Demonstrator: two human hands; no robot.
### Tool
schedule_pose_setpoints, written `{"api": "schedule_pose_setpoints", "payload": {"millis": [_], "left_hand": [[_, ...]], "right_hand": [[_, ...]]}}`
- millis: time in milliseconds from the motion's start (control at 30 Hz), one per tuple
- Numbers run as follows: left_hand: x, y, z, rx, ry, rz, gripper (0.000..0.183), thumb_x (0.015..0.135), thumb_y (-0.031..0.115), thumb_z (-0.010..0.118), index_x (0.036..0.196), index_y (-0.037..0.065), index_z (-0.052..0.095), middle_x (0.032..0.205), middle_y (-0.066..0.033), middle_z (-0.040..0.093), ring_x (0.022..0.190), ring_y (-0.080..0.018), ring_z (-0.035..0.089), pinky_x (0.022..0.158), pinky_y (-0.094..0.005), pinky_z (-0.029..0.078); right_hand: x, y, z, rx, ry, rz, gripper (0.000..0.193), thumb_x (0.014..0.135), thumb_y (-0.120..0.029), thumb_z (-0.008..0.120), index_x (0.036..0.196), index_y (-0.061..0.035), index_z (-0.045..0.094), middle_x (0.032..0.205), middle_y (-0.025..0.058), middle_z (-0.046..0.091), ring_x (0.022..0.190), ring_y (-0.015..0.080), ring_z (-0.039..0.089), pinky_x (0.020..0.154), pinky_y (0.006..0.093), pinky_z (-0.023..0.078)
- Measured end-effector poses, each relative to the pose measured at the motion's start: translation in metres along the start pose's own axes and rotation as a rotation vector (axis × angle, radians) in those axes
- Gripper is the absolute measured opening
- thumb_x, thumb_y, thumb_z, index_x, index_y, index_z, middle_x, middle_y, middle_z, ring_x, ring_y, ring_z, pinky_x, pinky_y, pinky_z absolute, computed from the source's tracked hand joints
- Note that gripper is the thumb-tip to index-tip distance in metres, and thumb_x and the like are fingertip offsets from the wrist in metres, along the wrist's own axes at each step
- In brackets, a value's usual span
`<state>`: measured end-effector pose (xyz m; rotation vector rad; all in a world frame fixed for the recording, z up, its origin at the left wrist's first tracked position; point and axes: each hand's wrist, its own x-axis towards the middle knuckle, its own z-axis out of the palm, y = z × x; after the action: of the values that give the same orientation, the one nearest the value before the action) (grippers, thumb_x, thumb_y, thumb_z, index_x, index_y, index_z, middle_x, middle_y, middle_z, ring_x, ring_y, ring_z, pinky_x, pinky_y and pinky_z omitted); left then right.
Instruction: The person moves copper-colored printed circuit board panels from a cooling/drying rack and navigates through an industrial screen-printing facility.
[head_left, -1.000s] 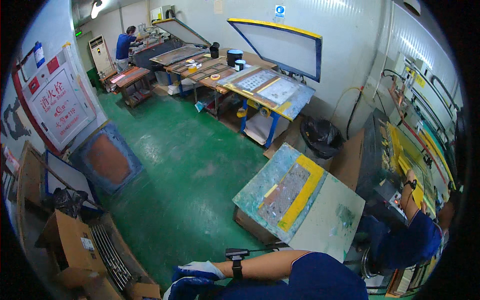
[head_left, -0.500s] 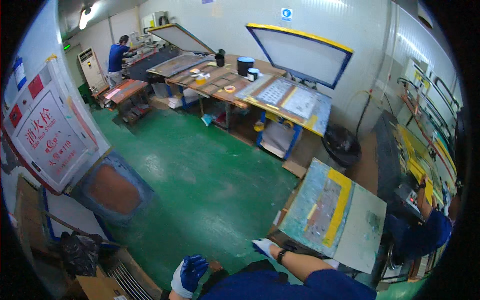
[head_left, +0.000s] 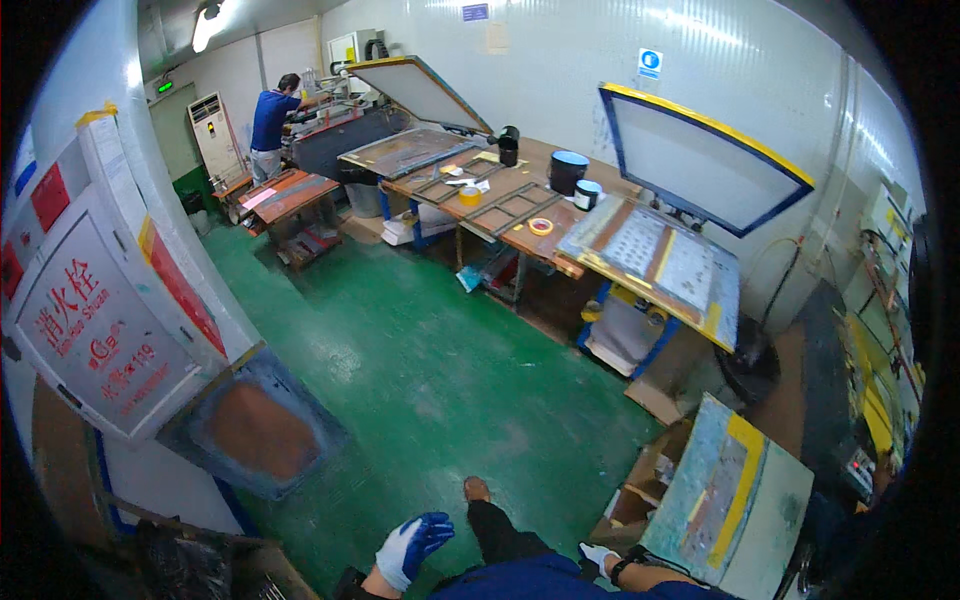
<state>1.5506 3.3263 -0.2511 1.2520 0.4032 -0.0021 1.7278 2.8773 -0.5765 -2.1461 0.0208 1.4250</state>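
Note:
My left hand (head_left: 413, 550), in a white glove with blue-coated fingers, is held out over the green floor. Its fingers are extended and nothing shows in them. Low at the right, my right hand (head_left: 600, 560) is gloved in white, with a dark band on the wrist. Its fingers look loosely stretched, and I see nothing held. Nearest to it is the stained work table (head_left: 735, 500) with yellow tape along its top; I cannot tell whether they touch. Below the tabletop, an open shelf (head_left: 640, 485) holds odds and ends.
A long bench (head_left: 520, 225) along the wall carries tubs, tape rolls and a raised screen frame (head_left: 705, 160). At left stand a white cabinet (head_left: 110, 320) and a brown-centred blue-grey panel (head_left: 260, 430). A black bin (head_left: 750, 372) sits at right. A co-worker (head_left: 270, 125) stands at the back.
My view has swung left and I have stepped forward; one foot now shows ahead. The stained table sits further right and lower. My right hand is lower beside it.

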Motion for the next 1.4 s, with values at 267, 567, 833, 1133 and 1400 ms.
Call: {"api": "schedule_pose_setpoints", "payload": {"millis": [267, 567, 833, 1133, 1400], "left_hand": [[0.077, 0.067, -0.099, 0.662, 0.274, 0.27, 0.027, 0.087, 0.012, 0.049, 0.108, 0.005, 0.065, 0.112, -0.0122, 0.063, 0.106, -0.0295, 0.057, 0.088, -0.0386, 0.045], [0.216, 0.141, -0.182, -0.43, 0.503, -0.056, 0.028, 0.088, 0.012, 0.052, 0.11, 0.0, 0.063, 0.111, -0.0141, 0.063, 0.101, -0.0268, 0.061, 0.089, -0.0358, 0.048], [0.397, 0.191, -0.304, -0.241, 0.244, -0.074, 0.037, 0.099, 0.025, 0.04, 0.115, -0.005, 0.054, 0.106, -0.018, 0.063, 0.097, -0.0274, 0.064, 0.089, -0.0369, 0.051], [0.598, 0.286, -0.354, -0.194, -0.012, -0.271, 0.044, 0.102, 0.035, 0.038, 0.112, -0.004, 0.056, 0.102, -0.017, 0.064, 0.09, -0.0246, 0.065, 0.078, -0.0331, 0.053], [0.679, 0.275, -0.321, 0.49, -0.516, 0.07, 0.03, 0.092, 0.017, 0.047, 0.112, -0.002, 0.057, 0.108, -0.018, 0.064, 0.099, -0.0292, 0.064, 0.087, -0.0365, 0.052]], "right_hand": [[0.055, -0.384, -0.076, -0.242, 0.135, -0.138, 0.058, 0.09, -0.051, 0.047, 0.113, 0.0014, 0.059, 0.102, 0.0155, 0.066, 0.091, 0.0301, 0.062, 0.08, 0.0377, 0.047], [0.174, -0.608, -0.099, 0.489, -0.131, -0.398, 0.022, 0.095, -0.029, 0.051, 0.104, -0.0096, 0.053, 0.085, 0.0035, 0.058, 0.071, 0.0162, 0.057, 0.061, 0.0308, 0.045], [0.229, -0.527, -0.082, 0.244, 0.263, -0.148, 0.03, 0.095, -0.035, 0.048, 0.095, -0.0072, 0.059, 0.076, 0.0043, 0.06, 0.064, 0.0176, 0.055, 0.06, 0.0336, 0.046], [0.227, -0.388, -0.024, 0.599, 0.487, 0.413, 0.064, 0.092, -0.053, 0.045, 0.126, 0.0011, 0.054, 0.122, 0.0143, 0.061, 0.11, 0.0277, 0.058, 0.092, 0.0357, 0.043], [0.279, -0.578, -0.059, 0.407, 0.354, 0.344, 0.07, 0.085, -0.062, 0.049, 0.114, 0.0002, 0.063, 0.111, 0.0171, 0.066, 0.106, 0.031, 0.059, 0.094, 0.0391, 0.041]]}}
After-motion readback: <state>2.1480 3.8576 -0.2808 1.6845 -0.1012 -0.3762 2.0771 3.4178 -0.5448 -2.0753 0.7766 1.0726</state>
